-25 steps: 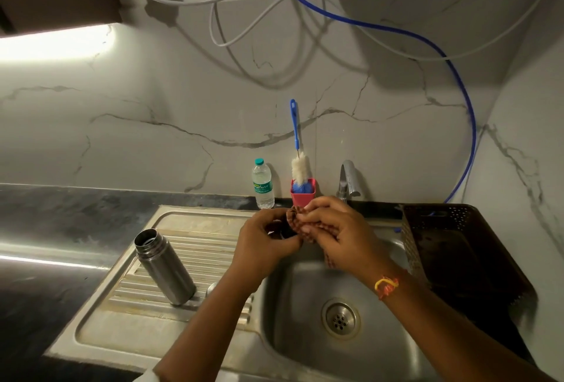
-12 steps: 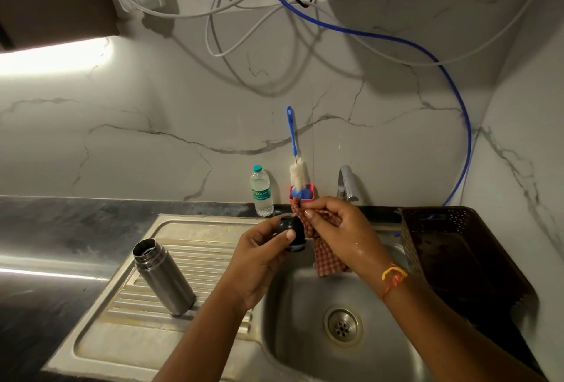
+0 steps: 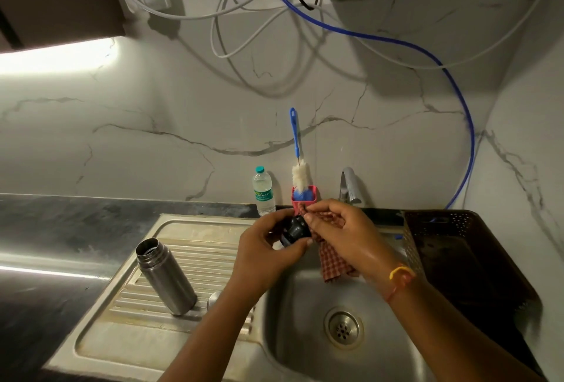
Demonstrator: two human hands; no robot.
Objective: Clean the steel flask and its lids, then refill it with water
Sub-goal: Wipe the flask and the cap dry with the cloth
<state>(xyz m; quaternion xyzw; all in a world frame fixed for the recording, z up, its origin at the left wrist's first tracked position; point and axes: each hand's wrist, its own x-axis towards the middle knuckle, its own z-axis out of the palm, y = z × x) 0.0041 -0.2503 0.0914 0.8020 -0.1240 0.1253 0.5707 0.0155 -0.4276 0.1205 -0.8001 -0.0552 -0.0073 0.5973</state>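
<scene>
The open steel flask (image 3: 166, 277) stands uncapped on the ribbed drainboard (image 3: 195, 252), left of the basin. Above the basin's back edge my left hand (image 3: 265, 252) grips a small black lid (image 3: 295, 229). My right hand (image 3: 341, 233) holds a red checked cloth (image 3: 334, 262) against that lid; the cloth's tail hangs down over the sink (image 3: 305, 314). A round steel cap (image 3: 214, 297) peeks out on the drainboard beside my left forearm, mostly hidden.
A small plastic water bottle (image 3: 262, 191), a red holder (image 3: 303, 197) with a blue-handled bottle brush (image 3: 297, 174) and the tap (image 3: 348, 186) line the back wall. A dark perforated basket (image 3: 457, 247) sits right of the basin. Cables and a blue hose hang above.
My hands have drawn slightly apart, so the black lid shows in my left hand. The cloth now hangs from my right hand. The view tilted upward a little.
</scene>
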